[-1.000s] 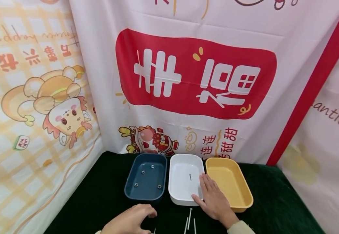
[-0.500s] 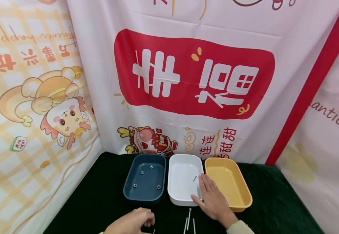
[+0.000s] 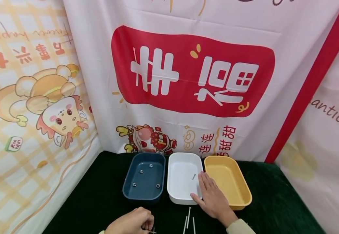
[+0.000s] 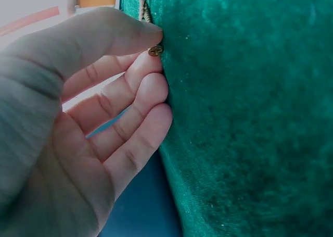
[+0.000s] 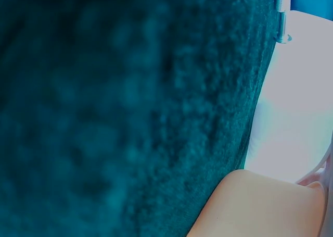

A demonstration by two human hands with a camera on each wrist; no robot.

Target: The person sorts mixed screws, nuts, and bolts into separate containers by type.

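At the bottom of the head view my left hand (image 3: 132, 221) bends its fingers down over the cloth. The left wrist view shows its thumb and index finger pinching a small brass-coloured screw (image 4: 155, 50), with only the head showing. Another screw (image 4: 143, 8), silver-headed, lies just beyond the thumb. My right hand (image 3: 213, 198) rests with straight fingers on the right rim of the white tray (image 3: 184, 197), thumb at its near corner. A small screw (image 3: 194, 176) lies inside that tray. Several nuts (image 3: 141, 171) are spread in the dark blue tray (image 3: 144, 195) to the left.
A yellow tray (image 3: 234, 188) stands right of the white one, partly behind my right hand. Several long bolts (image 3: 189, 216) lie on the dark green cloth (image 3: 81, 201) between my hands. A printed fabric backdrop (image 3: 193, 136) hangs behind the trays.
My left fingers have drawn in from a wider spread into a pinch low on the cloth. The screw in the white tray has shifted right and turned. My right hand stays put.
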